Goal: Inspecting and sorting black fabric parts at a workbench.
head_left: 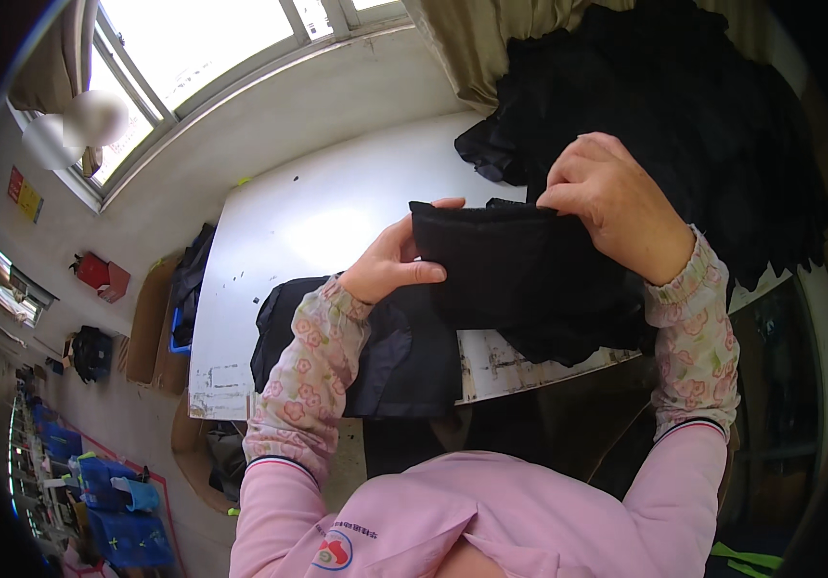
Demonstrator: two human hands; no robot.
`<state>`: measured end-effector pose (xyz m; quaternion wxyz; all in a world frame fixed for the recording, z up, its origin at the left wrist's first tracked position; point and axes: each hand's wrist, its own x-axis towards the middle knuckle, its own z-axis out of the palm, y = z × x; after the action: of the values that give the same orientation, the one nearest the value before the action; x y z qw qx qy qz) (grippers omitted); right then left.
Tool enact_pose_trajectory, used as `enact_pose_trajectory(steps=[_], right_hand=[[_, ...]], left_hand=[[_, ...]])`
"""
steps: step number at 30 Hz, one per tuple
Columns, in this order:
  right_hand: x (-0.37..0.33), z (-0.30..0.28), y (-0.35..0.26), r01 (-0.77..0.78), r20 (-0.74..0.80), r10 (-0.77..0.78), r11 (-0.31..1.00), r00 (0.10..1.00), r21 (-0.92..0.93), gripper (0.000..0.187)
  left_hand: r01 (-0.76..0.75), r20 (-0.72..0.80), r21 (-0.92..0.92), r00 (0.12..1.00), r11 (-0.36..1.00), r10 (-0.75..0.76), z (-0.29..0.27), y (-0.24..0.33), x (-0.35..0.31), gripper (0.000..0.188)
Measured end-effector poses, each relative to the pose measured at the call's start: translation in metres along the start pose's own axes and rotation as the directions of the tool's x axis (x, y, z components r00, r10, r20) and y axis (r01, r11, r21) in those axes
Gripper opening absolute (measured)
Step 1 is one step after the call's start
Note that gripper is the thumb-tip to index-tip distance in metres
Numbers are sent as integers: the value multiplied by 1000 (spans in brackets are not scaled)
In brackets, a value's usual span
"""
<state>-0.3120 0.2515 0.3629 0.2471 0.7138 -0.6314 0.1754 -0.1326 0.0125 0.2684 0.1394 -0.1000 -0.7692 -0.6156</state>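
Now 2 hands, left hand [390,265] & right hand [616,202], grip black cloth [510,270] (prob. folded).

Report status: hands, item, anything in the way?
Left hand and right hand grip black garment above white table. Black pile behind, apart.

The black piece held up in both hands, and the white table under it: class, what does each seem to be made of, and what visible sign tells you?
Black piece: looks like soft matte fabric, perhaps knit; it folds and droops limply between the left hand and right hand. The weave is too dark to tell.

White table: seems a hard, smooth painted or laminated board; it reflects window light, and its near edge looks chipped and scuffed.
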Motion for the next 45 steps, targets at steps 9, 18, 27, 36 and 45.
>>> enact_pose_trajectory(steps=[9,18,27,36,45], right_hand=[[-19,49,-70,-494,-403,660,747,634,446,44],[-40,131,-83,-395,-218,703,596,677,699,22],[2,43,-49,-173,-291,622,577,727,798,18],[26,28,-13,-57,-567,117,991,815,123,19],[-1,30,-24,-333,-8,605,449,796,829,27]], left_hand=[[-47,-310,-669,924,742,-222,55,23,12,28],[-288,-601,-578,783,763,-160,75,28,17,28],[-350,-554,-363,826,864,102,36,55,7,42],[158,325,148,925,976,-199,43,53,-35,52],[130,-93,-472,976,872,-196,29,38,-48,43]])
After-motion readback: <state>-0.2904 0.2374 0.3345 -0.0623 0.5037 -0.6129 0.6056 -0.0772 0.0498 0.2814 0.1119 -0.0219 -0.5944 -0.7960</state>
